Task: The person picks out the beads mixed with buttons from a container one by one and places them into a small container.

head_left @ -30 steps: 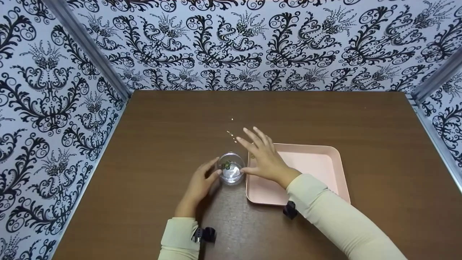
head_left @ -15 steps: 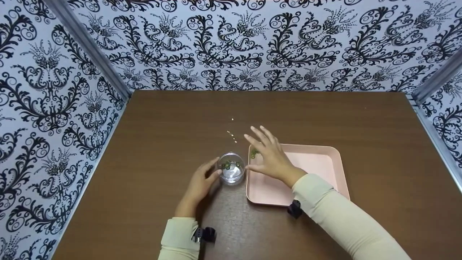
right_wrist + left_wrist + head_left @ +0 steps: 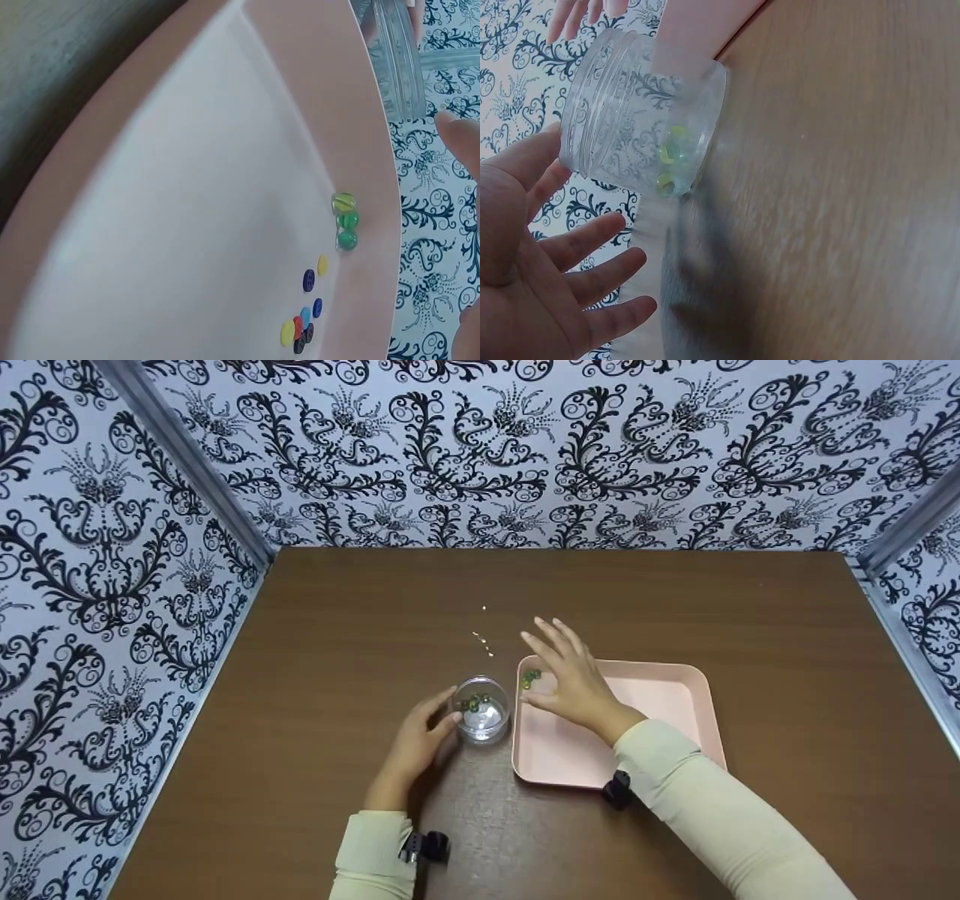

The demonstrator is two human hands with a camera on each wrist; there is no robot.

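My left hand (image 3: pixel 414 739) rests its thumb and index finger against the left side of a clear round jar (image 3: pixel 641 112); its other fingers extend free in the left wrist view. Several green and yellow glass marbles (image 3: pixel 667 159) lie at the bottom of the jar. My right hand (image 3: pixel 576 684), fingers spread and nothing between them, hovers over the left part of a pink tray (image 3: pixel 559 769). Against the tray's wall, the right wrist view has several green marbles (image 3: pixel 346 220) touching in a row. Several small coloured buttons (image 3: pixel 298 328) lie near them.
A few tiny pale bits (image 3: pixel 483 642) lie on the brown table (image 3: pixel 360 607) beyond the jar. Patterned black-and-white panels (image 3: pixel 480 450) rise at the table's back and sides. The tray stands just right of the jar.
My right hand has drawn away from the jar, rightward over the tray, uncovering the marbles in the tray's far left corner. More marbles show in the jar. The left hand stays in place.
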